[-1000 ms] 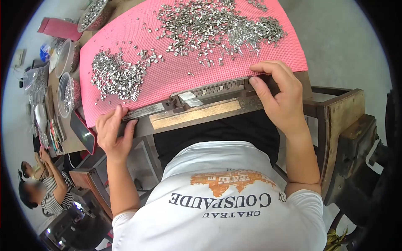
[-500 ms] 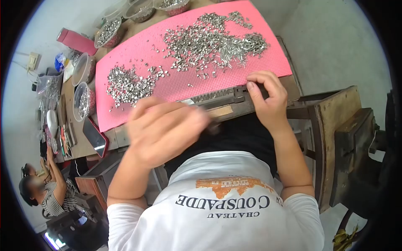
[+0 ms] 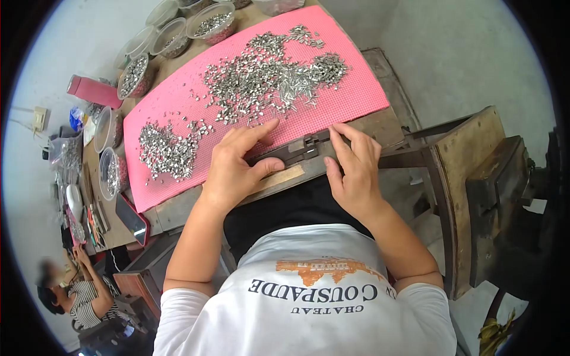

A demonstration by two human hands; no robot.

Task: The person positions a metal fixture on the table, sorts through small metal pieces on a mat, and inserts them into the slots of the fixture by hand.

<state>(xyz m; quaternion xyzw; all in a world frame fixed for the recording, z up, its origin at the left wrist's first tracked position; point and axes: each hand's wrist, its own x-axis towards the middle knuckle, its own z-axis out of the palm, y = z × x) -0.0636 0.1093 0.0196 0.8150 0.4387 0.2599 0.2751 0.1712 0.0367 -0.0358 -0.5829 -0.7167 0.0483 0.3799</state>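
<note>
Beyond a white shirt (image 3: 309, 323), a left hand (image 3: 230, 169), fingers parted, rests over a metal bar (image 3: 292, 151) along the near edge of the counter (image 3: 380, 128); the right hand (image 3: 358, 178), fingers also open, flanks its right end, before metal pieces (image 3: 243, 86) heaped on a pink mat (image 3: 358, 89) and plastic bowls (image 3: 219, 37)

We count two hands, two main heaps and one mat.
Of our hands there are two: one left hand (image 3: 233, 169) at nine o'clock, one right hand (image 3: 356, 172) at three. We see one pink mat (image 3: 350, 102) with two main heaps of metal pieces, the larger heap (image 3: 249, 77) toward eleven, the smaller heap (image 3: 169, 148) past nine; single pieces are too many to count. We make out at least eight plastic bowls (image 3: 113, 178), nine to twelve, one pink bottle (image 3: 95, 91) at ten, and one co-worker (image 3: 89, 299) at eight.
</note>
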